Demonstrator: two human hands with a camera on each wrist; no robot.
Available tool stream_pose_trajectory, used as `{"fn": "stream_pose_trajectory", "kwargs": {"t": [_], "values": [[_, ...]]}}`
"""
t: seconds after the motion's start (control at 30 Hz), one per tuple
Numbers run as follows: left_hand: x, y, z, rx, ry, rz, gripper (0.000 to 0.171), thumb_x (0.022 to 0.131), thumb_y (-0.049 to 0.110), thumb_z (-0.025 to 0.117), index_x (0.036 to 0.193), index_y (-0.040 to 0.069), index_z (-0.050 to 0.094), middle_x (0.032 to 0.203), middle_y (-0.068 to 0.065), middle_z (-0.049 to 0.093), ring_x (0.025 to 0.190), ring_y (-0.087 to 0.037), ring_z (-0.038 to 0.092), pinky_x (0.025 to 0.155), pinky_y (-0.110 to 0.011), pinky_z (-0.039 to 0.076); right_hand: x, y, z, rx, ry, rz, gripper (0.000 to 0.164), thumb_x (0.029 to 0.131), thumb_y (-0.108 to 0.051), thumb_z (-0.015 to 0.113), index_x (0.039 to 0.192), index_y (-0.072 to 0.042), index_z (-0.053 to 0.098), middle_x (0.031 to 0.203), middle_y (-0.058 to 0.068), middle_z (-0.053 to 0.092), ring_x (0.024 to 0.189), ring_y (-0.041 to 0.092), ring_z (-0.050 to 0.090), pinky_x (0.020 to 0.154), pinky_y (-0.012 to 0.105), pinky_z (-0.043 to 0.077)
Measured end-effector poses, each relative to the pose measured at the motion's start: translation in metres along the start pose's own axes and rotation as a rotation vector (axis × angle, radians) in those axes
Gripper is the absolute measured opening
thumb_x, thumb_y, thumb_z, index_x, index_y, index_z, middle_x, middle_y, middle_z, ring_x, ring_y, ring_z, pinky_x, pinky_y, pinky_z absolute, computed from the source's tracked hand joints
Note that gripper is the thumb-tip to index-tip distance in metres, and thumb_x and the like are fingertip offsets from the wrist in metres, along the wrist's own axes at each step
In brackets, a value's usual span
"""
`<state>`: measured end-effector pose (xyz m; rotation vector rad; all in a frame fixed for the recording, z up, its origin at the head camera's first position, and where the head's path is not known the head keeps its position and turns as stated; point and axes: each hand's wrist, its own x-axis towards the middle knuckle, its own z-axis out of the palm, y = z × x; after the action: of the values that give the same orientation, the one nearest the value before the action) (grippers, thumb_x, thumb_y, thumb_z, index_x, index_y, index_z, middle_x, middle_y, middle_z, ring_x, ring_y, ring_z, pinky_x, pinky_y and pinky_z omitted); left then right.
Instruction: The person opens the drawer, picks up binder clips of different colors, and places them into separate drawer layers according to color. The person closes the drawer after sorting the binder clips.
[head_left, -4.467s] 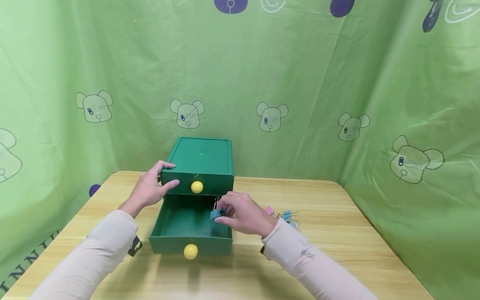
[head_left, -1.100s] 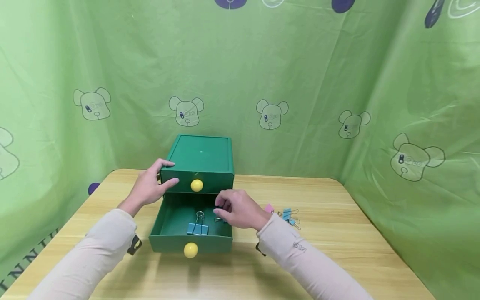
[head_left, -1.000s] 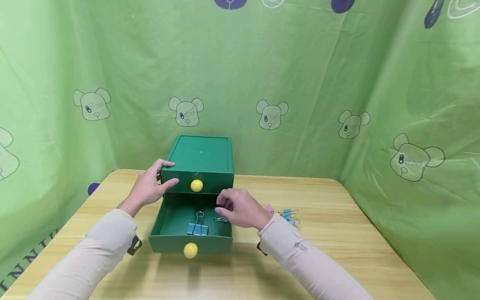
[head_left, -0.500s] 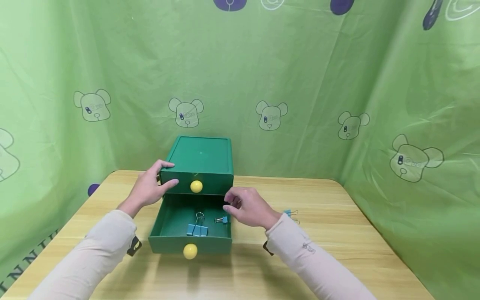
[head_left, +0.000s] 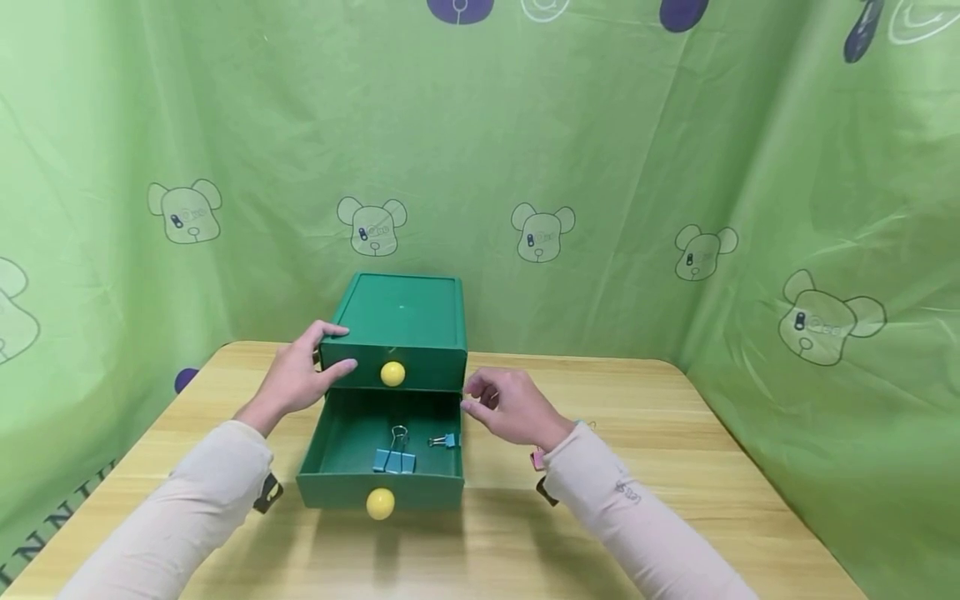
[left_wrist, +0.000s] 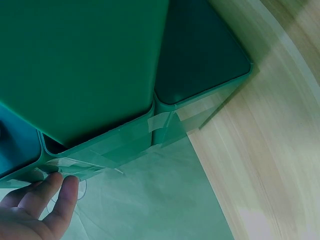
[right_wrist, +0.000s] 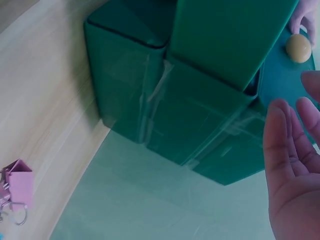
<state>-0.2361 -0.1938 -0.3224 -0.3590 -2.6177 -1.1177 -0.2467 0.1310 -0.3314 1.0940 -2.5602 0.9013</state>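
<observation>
A green drawer cabinet (head_left: 401, 310) has its middle drawer (head_left: 381, 490) pulled out. Inside it lie a large blue binder clip (head_left: 395, 462), handles up, and a smaller blue binder clip (head_left: 448, 440) by the right wall. My left hand (head_left: 294, 373) rests on the cabinet's left upper corner, index finger on top and thumb on the front; more fingers touch the side in the left wrist view. My right hand (head_left: 519, 408) hovers beside the drawer's right edge, fingers loosely bent, nothing between them. A pink binder clip (right_wrist: 21, 187) lies on the table, mostly hidden in the head view by my right wrist.
The upper drawer, with a yellow knob (head_left: 392, 373), is pushed in. Another yellow knob (head_left: 380, 503) sits on the pulled-out drawer's front. Blue clips on the wooden table (head_left: 660, 467) are mostly covered by my right forearm. A green curtain (head_left: 450, 150) surrounds the table.
My right hand has let go of the blue binder clips in the drawer and moved right, out past its edge. The left hand has stayed on the cabinet.
</observation>
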Motion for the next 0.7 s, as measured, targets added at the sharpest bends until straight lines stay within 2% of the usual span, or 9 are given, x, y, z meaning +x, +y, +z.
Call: {"fn": "stream_pose_trajectory", "kwargs": {"t": [0.1, 0.27, 0.47, 0.7], "values": [[0.0, 0.0, 0.0, -0.005, 0.0, 0.001, 0.05, 0.095, 0.028, 0.064, 0.138, 0.01, 0.044, 0.131, -0.028, 0.052, 0.113, -0.045, 0.056, 0.089, -0.055, 0.051, -0.001, 0.007, -0.002, -0.004, 0.013, 0.015, 0.008, 0.089, -0.011, 0.07, 0.089, -0.007, 0.064, 0.077, -0.004, 0.061, 0.068, 0.008, 0.059, 0.065, 0.024, 0.053], [0.0, 0.0, 0.0, -0.009, -0.002, 0.002, 0.05, 0.095, 0.028, 0.064, 0.137, 0.01, 0.044, 0.132, -0.028, 0.051, 0.116, -0.046, 0.054, 0.091, -0.056, 0.049, -0.002, 0.018, -0.004, 0.002, 0.027, 0.091, 0.007, 0.089, -0.012, 0.071, 0.09, -0.008, 0.064, 0.077, -0.004, 0.062, 0.07, 0.009, 0.06, 0.066, 0.026, 0.054], [0.0, -0.001, 0.0, -0.01, -0.003, 0.0, 0.05, 0.095, 0.028, 0.064, 0.138, 0.01, 0.044, 0.133, -0.027, 0.05, 0.118, -0.046, 0.052, 0.092, -0.057, 0.048, -0.003, 0.03, -0.009, -0.043, 0.021, 0.185, 0.008, 0.09, -0.016, 0.07, 0.093, -0.01, 0.065, 0.08, -0.004, 0.062, 0.074, 0.011, 0.061, 0.069, 0.028, 0.053], [0.0, -0.001, 0.0, -0.004, -0.004, 0.0, 0.051, 0.095, 0.03, 0.064, 0.138, 0.011, 0.044, 0.133, -0.027, 0.051, 0.116, -0.045, 0.054, 0.092, -0.057, 0.048, -0.005, 0.043, -0.015, -0.075, 0.02, 0.224, 0.01, 0.091, -0.016, 0.069, 0.095, -0.008, 0.065, 0.082, -0.002, 0.063, 0.076, 0.013, 0.06, 0.069, 0.031, 0.053]]}}
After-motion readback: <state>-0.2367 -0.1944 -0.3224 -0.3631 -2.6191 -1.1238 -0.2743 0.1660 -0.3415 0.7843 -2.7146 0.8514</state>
